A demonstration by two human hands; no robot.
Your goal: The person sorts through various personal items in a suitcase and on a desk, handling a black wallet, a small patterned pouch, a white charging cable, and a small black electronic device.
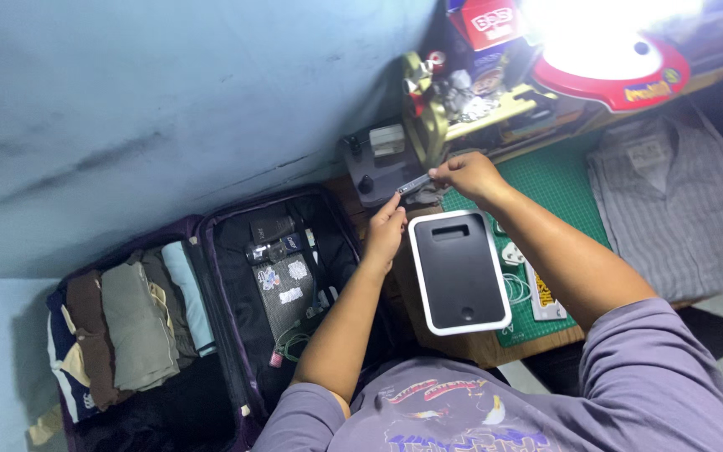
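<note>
Both yr hands pinch the small dark gadget [412, 185] at frame centre-top, above the table [562, 180] edge: left hand [385, 230] on its lower end, right hand [469, 176] upper. Prob light, stiff, slim; grip by the ends.

Both bare forearms reach forward from purple sleeves, the hands meeting close together. The left hand [387, 228] is raised with fingertips pinched. The right hand [468, 176] sits just beyond it, fingers curled in a pinch.
</note>
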